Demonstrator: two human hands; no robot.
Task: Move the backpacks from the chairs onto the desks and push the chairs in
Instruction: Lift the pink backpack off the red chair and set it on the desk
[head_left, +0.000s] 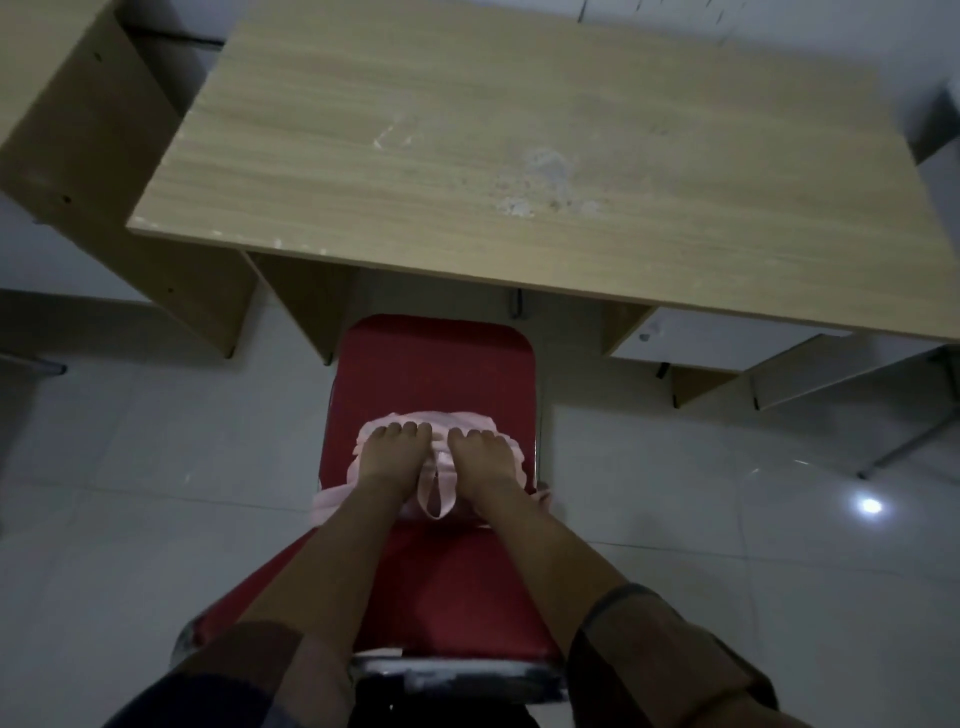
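While backpack (436, 467) sat on red chair (436, 395), low centre of frame, lift to desk (519, 156) above looked not yet begun. Risk, judged: soft pink fabric could slip from flat palms; loose strap loop (437, 493) could snag on chair back. Left hand (387, 462) and right hand (485, 462) lay side by side on bag top, arms extended, fingers together, curled over far edge. Firm clamp: cannot tell.
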